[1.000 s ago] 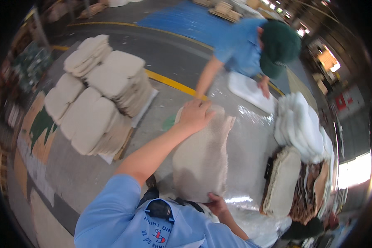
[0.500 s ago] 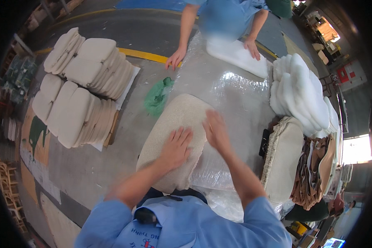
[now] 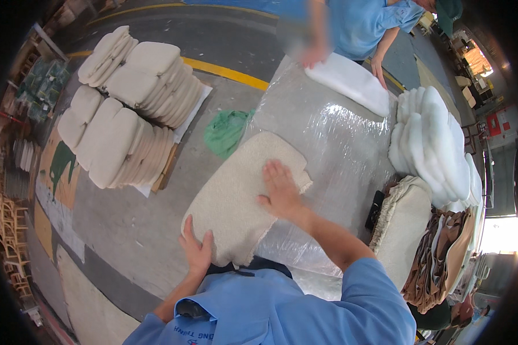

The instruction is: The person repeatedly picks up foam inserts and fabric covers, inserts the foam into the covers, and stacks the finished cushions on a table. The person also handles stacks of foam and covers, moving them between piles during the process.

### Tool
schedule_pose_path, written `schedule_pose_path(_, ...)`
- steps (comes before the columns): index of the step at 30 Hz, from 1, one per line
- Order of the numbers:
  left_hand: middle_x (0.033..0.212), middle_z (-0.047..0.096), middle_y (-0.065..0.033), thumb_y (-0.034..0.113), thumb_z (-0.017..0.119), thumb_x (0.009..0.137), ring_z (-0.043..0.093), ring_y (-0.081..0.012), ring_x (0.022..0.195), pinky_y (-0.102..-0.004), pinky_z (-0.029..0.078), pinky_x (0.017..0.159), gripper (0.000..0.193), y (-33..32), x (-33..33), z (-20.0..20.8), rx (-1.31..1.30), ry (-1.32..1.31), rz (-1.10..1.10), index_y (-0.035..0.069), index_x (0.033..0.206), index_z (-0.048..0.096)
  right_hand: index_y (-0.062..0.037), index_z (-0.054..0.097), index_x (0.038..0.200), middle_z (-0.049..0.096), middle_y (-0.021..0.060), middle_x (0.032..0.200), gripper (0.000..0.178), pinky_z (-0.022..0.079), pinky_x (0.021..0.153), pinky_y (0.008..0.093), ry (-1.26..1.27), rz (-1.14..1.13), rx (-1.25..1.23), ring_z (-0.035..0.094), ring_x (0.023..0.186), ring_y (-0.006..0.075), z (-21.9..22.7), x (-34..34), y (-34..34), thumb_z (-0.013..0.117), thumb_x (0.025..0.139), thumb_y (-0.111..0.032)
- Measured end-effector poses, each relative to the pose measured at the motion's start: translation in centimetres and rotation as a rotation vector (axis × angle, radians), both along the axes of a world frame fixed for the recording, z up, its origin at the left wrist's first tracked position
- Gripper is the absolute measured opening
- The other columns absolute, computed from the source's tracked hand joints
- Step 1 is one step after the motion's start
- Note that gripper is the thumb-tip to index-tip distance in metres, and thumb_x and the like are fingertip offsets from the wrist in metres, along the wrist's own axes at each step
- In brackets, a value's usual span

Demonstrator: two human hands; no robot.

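Resting right hand (image 3: 282, 187) flat on top of a beige cushion piece (image 3: 233, 190), palm down, fingers extended, thumb set off toward the left. Placing left hand (image 3: 197, 246) against the near left edge of the same piece, fingers parted, not clamped on anything visible. Cannot tell of any hold on the underside. Setting hands apart, right farther out, left closer to the body, with a stretch of beige surface between.

Noting the cushion piece directly under and between the hands, lying aslant, partly over a plastic-covered table (image 3: 339, 158); ragged along the side beneath the right wrist. Seeing, farther out than both hands, a crumpled green plastic bag (image 3: 221, 135) near the piece's far end. Observing, well to the left of left hand, stacks of beige pads (image 3: 112, 135).

Recording, to the right of right hand: white padding (image 3: 434, 149) in a pile; nearer, a fringed beige pad (image 3: 402, 227) and bunched brown material (image 3: 434, 261). Also recording, beyond right hand, a white pad (image 3: 348, 85) with a co-worker's blurred hand (image 3: 315, 56) at one end.
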State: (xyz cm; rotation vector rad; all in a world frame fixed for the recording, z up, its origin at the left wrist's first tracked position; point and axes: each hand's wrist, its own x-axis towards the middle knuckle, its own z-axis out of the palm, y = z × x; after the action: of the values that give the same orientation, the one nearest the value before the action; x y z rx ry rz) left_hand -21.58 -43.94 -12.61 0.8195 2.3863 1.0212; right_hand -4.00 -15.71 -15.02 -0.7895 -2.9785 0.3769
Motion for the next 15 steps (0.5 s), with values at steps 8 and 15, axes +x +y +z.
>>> schedule_pose_path(8,0.151,0.045,-0.0266,0.025,0.071,0.098,0.049,-0.0418,0.136,-0.0508,0.038,0.118,0.082,-0.8,-0.2,0.6,0.054,-0.205,0.022,0.01,0.166,0.028,0.0024,0.03,0.164,0.028,0.0238,0.172,0.086,0.015,0.129,0.0608,-0.025,-0.122,0.05,0.021,0.161,0.043,0.8,-0.9,1.8,0.054,0.103,-0.052)
schedule_pose_path(15,0.147,0.059,-0.0155,0.036,0.078,0.097,0.063,-0.0275,0.128,-0.0445,0.057,0.1,0.079,-2.3,-4.3,-0.6,0.359,-1.279,0.333,0.006,0.159,0.039,-0.0043,0.034,0.165,0.034,0.0213,0.17,0.09,0.016,0.124,0.0727,0.014,0.286,-0.015,0.026,0.159,0.0454,-0.9,-3.5,-10.5,0.065,0.095,-0.052)
